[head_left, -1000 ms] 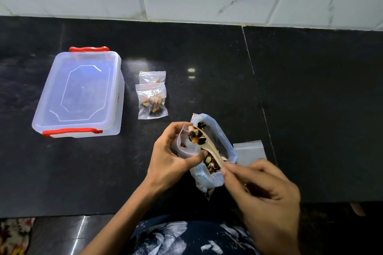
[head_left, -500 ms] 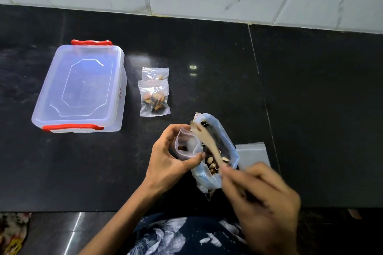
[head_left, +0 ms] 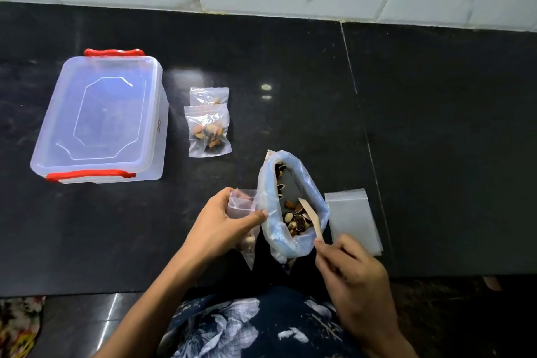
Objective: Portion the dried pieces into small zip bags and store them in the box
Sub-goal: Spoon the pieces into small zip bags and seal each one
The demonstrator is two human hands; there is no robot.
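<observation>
Black stone counter under marble tiles. Left hand (head_left: 216,229) pinches small zip bag (head_left: 242,203) open beside big bag (head_left: 293,209), likely for short transfers. Right hand (head_left: 353,279) grips spoon (head_left: 311,218), its tip dug into dried pieces (head_left: 296,219). Two filled bags (head_left: 208,131) wait beside lidded box (head_left: 98,116); spare empty bags (head_left: 353,218) lie right.
</observation>
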